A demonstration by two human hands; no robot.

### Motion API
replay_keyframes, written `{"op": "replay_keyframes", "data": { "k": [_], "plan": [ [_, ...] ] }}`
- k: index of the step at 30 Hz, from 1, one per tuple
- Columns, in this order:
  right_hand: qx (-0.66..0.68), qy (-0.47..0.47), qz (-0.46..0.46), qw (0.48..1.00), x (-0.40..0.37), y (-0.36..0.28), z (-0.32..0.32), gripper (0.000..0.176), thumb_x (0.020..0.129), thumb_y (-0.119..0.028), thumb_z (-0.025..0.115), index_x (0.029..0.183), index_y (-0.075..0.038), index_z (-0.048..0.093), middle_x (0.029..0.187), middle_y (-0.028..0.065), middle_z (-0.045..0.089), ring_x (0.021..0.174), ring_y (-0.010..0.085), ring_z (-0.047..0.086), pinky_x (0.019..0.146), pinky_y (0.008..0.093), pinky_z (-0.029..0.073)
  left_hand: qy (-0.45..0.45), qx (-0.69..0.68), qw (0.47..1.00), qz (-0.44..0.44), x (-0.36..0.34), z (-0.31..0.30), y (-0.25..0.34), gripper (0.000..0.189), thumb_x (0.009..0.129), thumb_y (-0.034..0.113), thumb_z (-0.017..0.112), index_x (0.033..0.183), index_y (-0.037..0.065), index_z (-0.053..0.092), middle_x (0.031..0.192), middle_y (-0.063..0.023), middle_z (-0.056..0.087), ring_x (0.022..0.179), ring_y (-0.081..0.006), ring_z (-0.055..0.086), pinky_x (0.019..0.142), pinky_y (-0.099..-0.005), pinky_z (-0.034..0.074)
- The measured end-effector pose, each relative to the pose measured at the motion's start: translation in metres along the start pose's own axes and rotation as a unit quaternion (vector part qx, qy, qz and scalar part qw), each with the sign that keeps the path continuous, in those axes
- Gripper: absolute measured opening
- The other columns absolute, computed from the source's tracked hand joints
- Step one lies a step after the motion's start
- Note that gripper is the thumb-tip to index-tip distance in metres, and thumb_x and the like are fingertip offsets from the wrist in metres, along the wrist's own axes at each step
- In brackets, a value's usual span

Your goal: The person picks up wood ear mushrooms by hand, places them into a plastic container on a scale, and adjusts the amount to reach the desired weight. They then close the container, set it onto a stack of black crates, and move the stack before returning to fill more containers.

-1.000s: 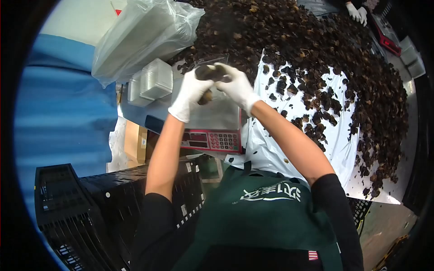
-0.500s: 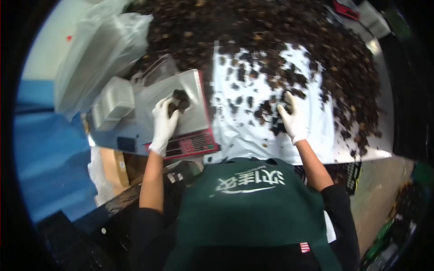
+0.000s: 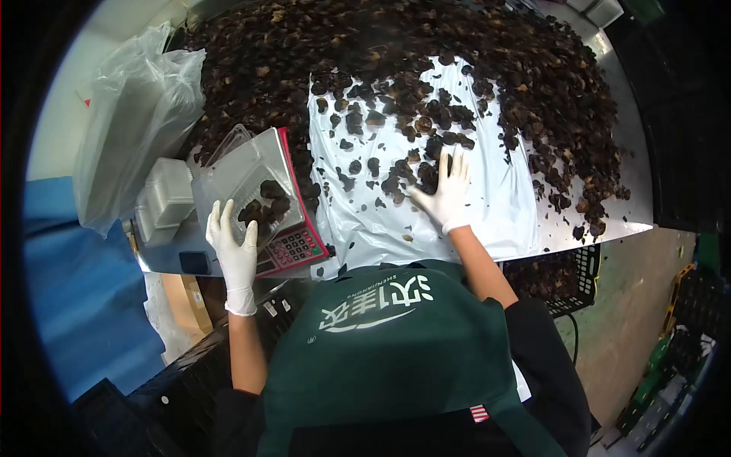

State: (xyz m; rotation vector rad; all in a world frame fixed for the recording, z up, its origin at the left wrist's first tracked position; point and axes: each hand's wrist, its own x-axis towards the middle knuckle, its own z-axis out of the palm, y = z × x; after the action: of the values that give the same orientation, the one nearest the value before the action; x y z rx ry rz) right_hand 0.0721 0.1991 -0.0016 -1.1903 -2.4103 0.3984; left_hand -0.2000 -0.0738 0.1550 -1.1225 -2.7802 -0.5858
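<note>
My left hand [image 3: 234, 255], in a white glove, is open at the near left side of a clear plastic tray [image 3: 247, 181]. Its thumb comes close to several dark wood ear mushrooms [image 3: 268, 204] lying in that tray. Under the tray is a red-edged digital scale [image 3: 292, 250] with a keypad facing me. My right hand [image 3: 448, 196], gloved the same way, has its fingers spread over a white plastic sheet [image 3: 373, 232]. The fingertips are right at a loose cluster of wood ear mushrooms [image 3: 426, 174], and nothing is gripped.
A large heap of wood ear mushrooms [image 3: 304, 53] covers the back and right of the metal table [image 3: 632, 206]. Stacked clear trays [image 3: 169, 186], a plastic bag of containers [image 3: 133, 129] and a phone [image 3: 195, 263] lie left. Below the right edge sits a black crate [image 3: 582, 282].
The whole view has shifted. My left hand has moved back from the mushrooms toward the scale's left side, its fingers opening. My right hand's fingers have spread wider over the sheet.
</note>
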Motion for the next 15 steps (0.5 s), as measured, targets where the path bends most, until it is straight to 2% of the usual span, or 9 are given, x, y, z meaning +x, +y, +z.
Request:
{"op": "replay_keyframes", "data": {
  "k": [3,5,8,9,11,13,14,15],
  "plan": [
    [0.038,0.015,-0.044,0.998,0.032,-0.005,0.013,0.102,0.068,-0.056,0.078,0.148,-0.009,0.035,0.152,0.0235,0.031,0.141,0.0463,0.022,0.115,0.0556,0.017,0.013,0.002,1.0,-0.017,-0.008,-0.006,-0.004,0.053,0.084,0.012,0.071,0.133,0.008,0.053,0.146,-0.0146,0.041,0.137,-0.0326,0.033,0.113,-0.0425,0.028],
    [0.007,-0.073,-0.097,0.993,0.035,-0.019,0.011,0.091,0.071,-0.064,0.069,0.145,-0.018,0.042,0.147,0.0192,0.039,0.138,0.0439,0.029,0.112,0.06,0.02,0.029,0.011,0.999,-0.021,-0.014,-0.005,-0.004,0.047,0.086,0.013,0.07,0.131,0.009,0.057,0.144,-0.0137,0.045,0.135,-0.0311,0.036,0.112,-0.0402,0.03],
    [-0.007,-0.157,-0.199,0.967,0.026,-0.042,0.006,0.081,0.073,-0.061,0.068,0.142,-0.023,0.047,0.145,0.0179,0.043,0.136,0.0417,0.033,0.112,0.0605,0.02,0.026,-0.009,0.999,-0.047,-0.021,-0.002,-0.005,0.044,0.085,0.013,0.071,0.127,0.008,0.059,0.143,-0.0129,0.046,0.135,-0.0308,0.036,0.112,-0.0414,0.029],
    [-0.002,-0.147,-0.221,0.964,0.021,-0.044,0.011,0.077,0.074,-0.059,0.067,0.138,-0.021,0.051,0.143,0.0185,0.044,0.135,0.0419,0.034,0.112,0.0607,0.02,0.027,-0.009,0.998,-0.049,-0.022,-0.002,-0.003,0.044,0.085,0.013,0.071,0.127,0.008,0.059,0.143,-0.0129,0.046,0.135,-0.0308,0.036,0.112,-0.0414,0.029],
    [0.002,-0.108,-0.218,0.97,0.018,-0.041,0.014,0.059,0.076,-0.048,0.069,0.127,-0.019,0.06,0.136,0.0142,0.049,0.131,0.0367,0.039,0.108,0.0549,0.028,0.027,-0.008,0.998,-0.048,-0.026,-0.003,0.0,0.043,0.085,0.013,0.071,0.127,0.009,0.059,0.143,-0.012,0.046,0.135,-0.0298,0.036,0.112,-0.041,0.03],
    [0.047,-0.074,-0.197,0.977,0.014,-0.022,0.024,0.039,0.08,-0.037,0.068,0.112,-0.016,0.066,0.129,0.0121,0.054,0.125,0.033,0.046,0.102,0.05,0.034,0.036,-0.009,0.998,-0.051,-0.029,-0.005,0.002,0.042,0.085,0.012,0.071,0.125,0.009,0.06,0.142,-0.0113,0.048,0.134,-0.0292,0.037,0.112,-0.0405,0.03],
    [0.066,-0.043,-0.196,0.977,0.012,-0.013,0.022,0.027,0.08,-0.031,0.068,0.101,-0.014,0.068,0.125,0.0103,0.057,0.117,0.0306,0.051,0.095,0.0472,0.037,0.045,-0.012,0.998,-0.05,-0.029,-0.005,0.002,0.04,0.085,0.011,0.07,0.124,0.009,0.061,0.141,-0.0106,0.049,0.134,-0.0285,0.038,0.112,-0.0401,0.03],
    [0.055,-0.024,-0.179,0.982,0.007,-0.008,0.019,0.024,0.079,-0.031,0.07,0.094,-0.012,0.068,0.113,0.0063,0.061,0.109,0.0274,0.054,0.093,0.046,0.039,0.046,-0.011,0.997,-0.053,-0.03,-0.007,0.001,0.04,0.085,0.011,0.07,0.124,0.009,0.061,0.141,-0.0106,0.049,0.134,-0.0285,0.038,0.112,-0.0401,0.03]
  ]
}}
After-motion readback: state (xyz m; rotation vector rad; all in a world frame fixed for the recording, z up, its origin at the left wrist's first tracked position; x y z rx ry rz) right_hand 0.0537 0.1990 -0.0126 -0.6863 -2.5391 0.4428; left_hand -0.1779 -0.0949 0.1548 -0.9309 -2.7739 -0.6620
